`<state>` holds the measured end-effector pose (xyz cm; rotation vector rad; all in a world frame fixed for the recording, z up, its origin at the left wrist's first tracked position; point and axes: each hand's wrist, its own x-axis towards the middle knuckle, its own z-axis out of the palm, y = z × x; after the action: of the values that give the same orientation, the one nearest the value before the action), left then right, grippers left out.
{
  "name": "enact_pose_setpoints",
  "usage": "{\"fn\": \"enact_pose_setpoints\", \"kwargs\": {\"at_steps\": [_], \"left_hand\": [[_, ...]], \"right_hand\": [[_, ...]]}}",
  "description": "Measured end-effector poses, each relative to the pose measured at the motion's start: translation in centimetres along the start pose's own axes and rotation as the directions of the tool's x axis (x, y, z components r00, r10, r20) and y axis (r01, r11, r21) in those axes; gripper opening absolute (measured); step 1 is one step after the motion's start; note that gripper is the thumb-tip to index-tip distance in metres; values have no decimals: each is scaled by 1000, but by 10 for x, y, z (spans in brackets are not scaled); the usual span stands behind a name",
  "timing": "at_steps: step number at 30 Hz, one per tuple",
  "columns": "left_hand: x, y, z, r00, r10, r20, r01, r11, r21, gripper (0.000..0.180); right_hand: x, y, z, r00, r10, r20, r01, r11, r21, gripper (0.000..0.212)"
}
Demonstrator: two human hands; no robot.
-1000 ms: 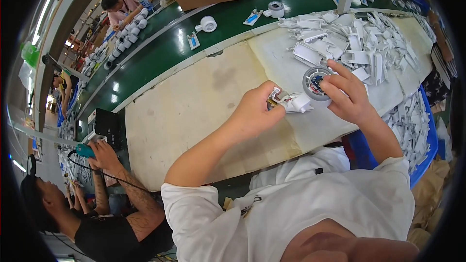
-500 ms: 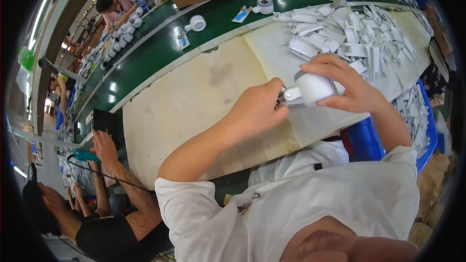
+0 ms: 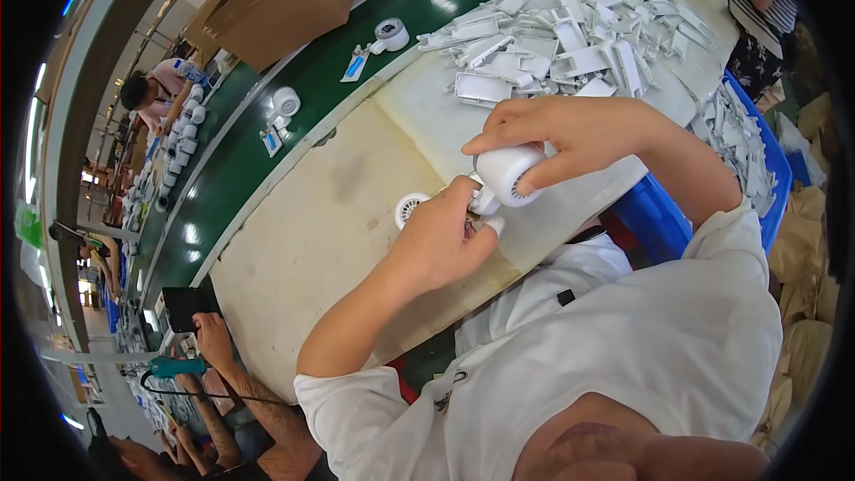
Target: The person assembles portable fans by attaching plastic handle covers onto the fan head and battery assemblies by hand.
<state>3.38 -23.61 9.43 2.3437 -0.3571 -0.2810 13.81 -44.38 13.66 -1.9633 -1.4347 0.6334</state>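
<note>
My right hand (image 3: 565,147) is closed around a white drum-shaped unit (image 3: 508,174) with slotted vents on its end, held above the table. A small white neck joins the drum toward my left hand (image 3: 445,236), whose thumb and fingers pinch at that neck. The fingers partly hide what lies between them. A second white round vented part (image 3: 410,207) shows just past the back of my left hand. I cannot tell whether that hand holds it or it rests on the table.
A heap of white plastic handle shells (image 3: 570,49) covers the table's far right. A blue bin (image 3: 770,183) of similar shells stands at right. Along the green conveyor (image 3: 240,125) lie similar round-headed units (image 3: 390,34). At left, a co-worker's hand (image 3: 214,338) is near a teal power tool (image 3: 176,366).
My view has turned, shifting the scene. Both hands remain at the unit; the drum has tilted so its vented end shows. A second vented part has come into sight beside my left hand.
</note>
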Motion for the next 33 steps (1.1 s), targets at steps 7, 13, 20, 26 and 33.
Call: {"fn": "enact_pose_setpoints", "kwargs": {"at_steps": [7,13,20,26,33], "left_hand": [[9,-27,5,1000,5,29,24,406,-914,25],[11,-55,14,997,23,-77,-80,202,-976,39],[-3,-59,16,989,38,-140,-145,223,-964,38],[-4,-42,22,989,-141,-37,67,665,-744,20],[-12,-25,5,939,224,-262,-156,954,256,28]], "right_hand": [[-14,47,17,876,232,-423,-187,972,145,44],[-30,98,68,746,204,-633,-649,435,-624,37],[-24,83,59,677,267,-686,-639,675,-369,34],[-3,36,55,856,214,-471,3,909,418,72],[-3,7,47,915,-115,-387,-15,948,-319,58]]}}
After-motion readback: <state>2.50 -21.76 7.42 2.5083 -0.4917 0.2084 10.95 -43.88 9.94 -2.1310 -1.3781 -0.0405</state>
